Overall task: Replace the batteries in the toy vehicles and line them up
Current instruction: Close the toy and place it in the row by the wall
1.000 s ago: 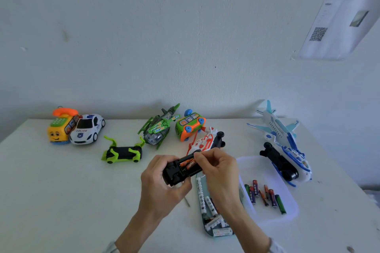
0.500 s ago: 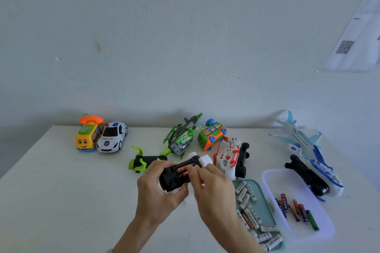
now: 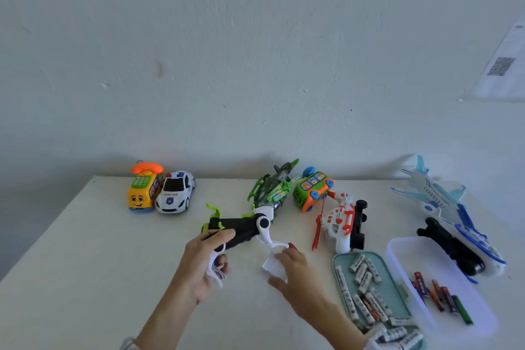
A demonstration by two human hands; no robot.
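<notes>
While left hand (image 3: 202, 260) holds one car (image 3: 241, 229) | trays: two (image 3: 397, 284)

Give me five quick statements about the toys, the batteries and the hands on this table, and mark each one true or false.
1. The left hand holds the black and white toy car off the table. True.
2. The police car stands beside the yellow phone toy. True.
3. The clear tray holds the white batteries. False: it holds a few coloured batteries; the white batteries lie in the teal tray.
4. The right hand grips the blue and white airplane. False: the airplane lies on the table at far right, and the right hand touches a small white piece.
5. The green helicopter lies next to the green and orange bus. True.
</notes>
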